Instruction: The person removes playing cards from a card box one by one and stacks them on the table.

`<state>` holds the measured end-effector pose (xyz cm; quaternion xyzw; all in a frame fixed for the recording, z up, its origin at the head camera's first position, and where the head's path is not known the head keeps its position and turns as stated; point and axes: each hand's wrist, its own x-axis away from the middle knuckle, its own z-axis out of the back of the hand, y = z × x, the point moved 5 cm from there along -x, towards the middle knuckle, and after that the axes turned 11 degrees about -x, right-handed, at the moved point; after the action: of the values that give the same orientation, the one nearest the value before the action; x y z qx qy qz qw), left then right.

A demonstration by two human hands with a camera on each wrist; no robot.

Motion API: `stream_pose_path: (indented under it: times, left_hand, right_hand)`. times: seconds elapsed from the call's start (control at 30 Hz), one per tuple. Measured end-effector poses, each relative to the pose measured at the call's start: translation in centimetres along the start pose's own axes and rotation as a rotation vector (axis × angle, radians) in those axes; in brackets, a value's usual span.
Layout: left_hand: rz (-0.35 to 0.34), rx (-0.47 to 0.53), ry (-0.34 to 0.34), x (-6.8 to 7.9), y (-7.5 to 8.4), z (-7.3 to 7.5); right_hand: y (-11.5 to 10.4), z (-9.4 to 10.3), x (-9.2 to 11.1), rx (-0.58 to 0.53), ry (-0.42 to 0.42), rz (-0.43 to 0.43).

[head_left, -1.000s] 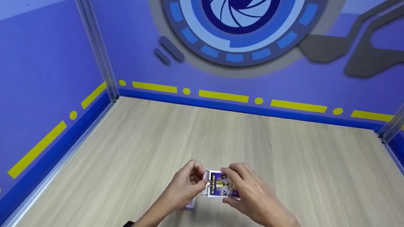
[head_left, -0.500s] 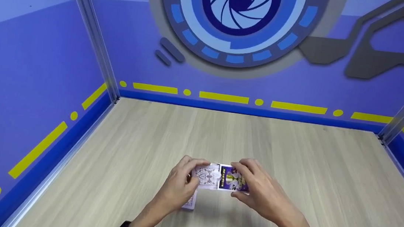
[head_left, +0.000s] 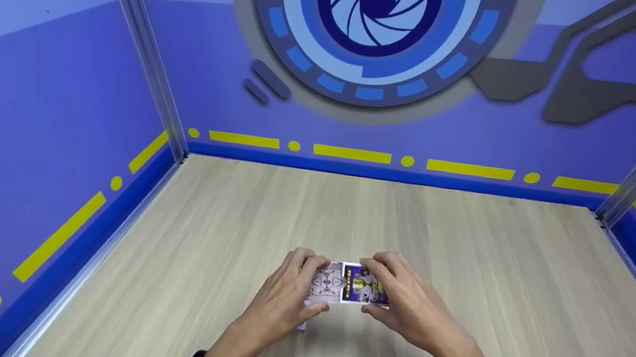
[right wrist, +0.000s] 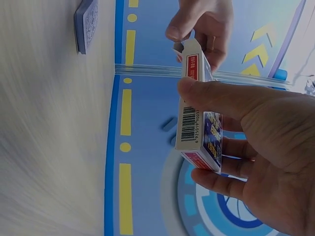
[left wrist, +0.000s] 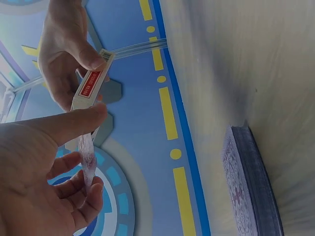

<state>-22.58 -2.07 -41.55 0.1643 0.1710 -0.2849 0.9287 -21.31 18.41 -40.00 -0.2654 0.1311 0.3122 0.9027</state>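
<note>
In the head view my right hand (head_left: 408,304) grips a purple-and-white card box (head_left: 365,284) by its edges, thumb on the near side. The right wrist view shows the box's barcoded side (right wrist: 190,123) and a loose flap at its open end. My left hand (head_left: 283,297) holds patterned playing cards (head_left: 327,281) at that end, partly hidden by its fingers. In the left wrist view those cards (left wrist: 87,160) look thin, edge-on between the fingers, and the thumb lies against the box. How far they sit inside the box I cannot tell.
A deck of cards (left wrist: 246,182) with the same patterned back lies on the wooden table (head_left: 463,245) below my left hand, mostly hidden in the head view. Blue-purple panels (head_left: 55,118) wall the table at the back and sides.
The left hand has gone from fingering the box's open end to holding patterned cards there, its thumb now along their near edge. Both hands and the box have shifted slightly right.
</note>
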Motion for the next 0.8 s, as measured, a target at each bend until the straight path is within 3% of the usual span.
stream_pose_path:
  times: [0.23,0.47,0.8]
  left_hand:
    - [-0.013,-0.001,-0.020,0.0,-0.5,0.3]
    - [0.016,0.036,-0.020,0.2,-2.3,1.6]
    - [0.085,0.045,-0.172,0.6,-4.9,1.9]
  right_hand:
    - [0.1,0.1,0.0,-0.001,-0.001,-0.012]
    - [0.6,0.8,0.1,0.011,0.033,-0.055]
    - [1.4,1.6,0.1,0.067,0.077,-0.105]
